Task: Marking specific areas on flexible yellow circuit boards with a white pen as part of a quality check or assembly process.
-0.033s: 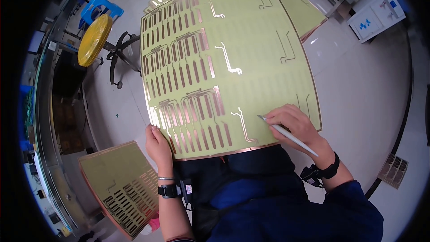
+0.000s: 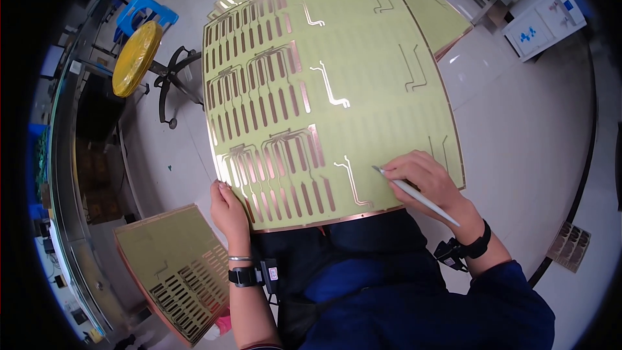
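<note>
A large yellow-green circuit board panel (image 2: 363,136) with copper traces and a copper rim slants up and away over my lap. My left hand (image 2: 230,210) grips its near left edge, thumb on the upper face and the other fingers mostly hidden. Over the near right part of the panel, my right hand (image 2: 424,185) is closed in a pen-like hold around a craft knife (image 2: 424,201) with a slim pale handle. Its small dark tip points left, close to the panel's surface; whether it touches I cannot tell. Bright copper lines (image 2: 353,185) lie left of that tip.
More patterned panels (image 2: 447,26) lie beneath the far end. Another stack of panels (image 2: 168,266) stands at lower left. A yellow-seated swivel stool (image 2: 137,58) and a blue plastic stool (image 2: 152,8) are far left. At far right is a white cabinet (image 2: 544,26); a small brown sheet (image 2: 570,246) lies below it.
</note>
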Action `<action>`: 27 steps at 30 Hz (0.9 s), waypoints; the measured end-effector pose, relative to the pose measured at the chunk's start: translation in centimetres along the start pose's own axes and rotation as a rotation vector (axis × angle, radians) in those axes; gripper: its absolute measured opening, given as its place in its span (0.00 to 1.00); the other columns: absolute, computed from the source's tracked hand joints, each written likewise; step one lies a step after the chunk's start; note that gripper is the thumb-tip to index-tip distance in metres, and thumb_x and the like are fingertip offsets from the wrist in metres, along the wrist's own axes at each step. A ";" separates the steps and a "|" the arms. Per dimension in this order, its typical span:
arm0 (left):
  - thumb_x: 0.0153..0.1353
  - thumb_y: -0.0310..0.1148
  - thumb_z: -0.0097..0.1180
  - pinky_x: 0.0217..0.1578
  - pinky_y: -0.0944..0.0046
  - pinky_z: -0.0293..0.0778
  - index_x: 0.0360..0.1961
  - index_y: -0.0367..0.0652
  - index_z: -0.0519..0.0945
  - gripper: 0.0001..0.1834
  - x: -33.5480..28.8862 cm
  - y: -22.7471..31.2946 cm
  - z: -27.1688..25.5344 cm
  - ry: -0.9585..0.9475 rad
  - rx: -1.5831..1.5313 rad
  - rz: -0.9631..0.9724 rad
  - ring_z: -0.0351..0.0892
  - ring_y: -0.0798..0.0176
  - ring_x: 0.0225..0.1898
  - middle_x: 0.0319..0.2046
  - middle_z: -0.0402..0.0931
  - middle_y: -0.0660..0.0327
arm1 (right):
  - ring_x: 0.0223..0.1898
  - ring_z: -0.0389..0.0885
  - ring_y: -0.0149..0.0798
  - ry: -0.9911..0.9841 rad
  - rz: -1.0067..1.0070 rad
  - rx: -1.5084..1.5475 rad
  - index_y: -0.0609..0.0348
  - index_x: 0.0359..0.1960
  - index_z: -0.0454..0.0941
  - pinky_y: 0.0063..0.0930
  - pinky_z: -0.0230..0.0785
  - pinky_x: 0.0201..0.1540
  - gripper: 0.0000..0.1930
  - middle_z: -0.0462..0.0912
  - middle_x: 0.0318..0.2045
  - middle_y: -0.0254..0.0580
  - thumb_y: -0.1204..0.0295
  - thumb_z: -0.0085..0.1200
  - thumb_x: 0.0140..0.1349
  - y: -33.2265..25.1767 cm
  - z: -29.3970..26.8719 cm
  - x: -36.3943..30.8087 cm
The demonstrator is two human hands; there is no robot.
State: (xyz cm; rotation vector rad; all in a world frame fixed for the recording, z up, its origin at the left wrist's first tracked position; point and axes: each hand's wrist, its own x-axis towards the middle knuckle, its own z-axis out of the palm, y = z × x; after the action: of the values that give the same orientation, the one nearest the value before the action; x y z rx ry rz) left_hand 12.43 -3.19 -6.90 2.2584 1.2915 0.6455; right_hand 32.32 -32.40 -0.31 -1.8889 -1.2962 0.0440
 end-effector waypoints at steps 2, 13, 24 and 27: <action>0.67 0.37 0.40 0.33 0.57 0.71 0.44 0.38 0.74 0.16 0.1 0.1 -0.1 -0.002 -0.003 0.004 0.78 0.48 0.32 0.31 0.78 0.49 | 0.33 0.78 0.41 0.006 -0.008 -0.010 0.57 0.33 0.75 0.30 0.69 0.37 0.11 0.79 0.31 0.38 0.82 0.59 0.46 0.1 0.2 0.1; 0.67 0.35 0.39 0.31 0.59 0.69 0.43 0.36 0.73 0.14 0.0 0.1 -0.2 -0.054 -0.020 0.013 0.76 0.51 0.29 0.29 0.76 0.50 | 0.35 0.78 0.44 0.083 0.077 -0.004 0.60 0.32 0.75 0.31 0.72 0.39 0.09 0.79 0.32 0.42 0.82 0.57 0.47 0.5 -1.4 1.4; 0.68 0.36 0.39 0.33 0.61 0.70 0.45 0.34 0.73 0.16 0.0 0.1 -0.2 -0.059 -0.041 -0.023 0.76 0.54 0.30 0.31 0.77 0.49 | 0.36 0.78 0.44 0.071 0.116 -0.001 0.62 0.31 0.75 0.31 0.72 0.40 0.08 0.79 0.32 0.42 0.82 0.56 0.47 1.0 -1.4 1.7; 0.68 0.36 0.39 0.33 0.61 0.70 0.45 0.34 0.73 0.16 0.0 0.2 -0.2 -0.046 -0.046 -0.016 0.77 0.53 0.30 0.30 0.77 0.49 | 0.36 0.79 0.44 0.094 0.101 -0.032 0.62 0.31 0.75 0.31 0.72 0.39 0.08 0.79 0.32 0.42 0.82 0.56 0.48 1.3 -1.1 1.7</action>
State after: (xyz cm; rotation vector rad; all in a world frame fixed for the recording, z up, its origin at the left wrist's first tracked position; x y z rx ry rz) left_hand 12.45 -3.25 -6.57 2.2113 1.2588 0.6083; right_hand 34.54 -31.88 0.24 -1.9593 -1.1443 -0.0135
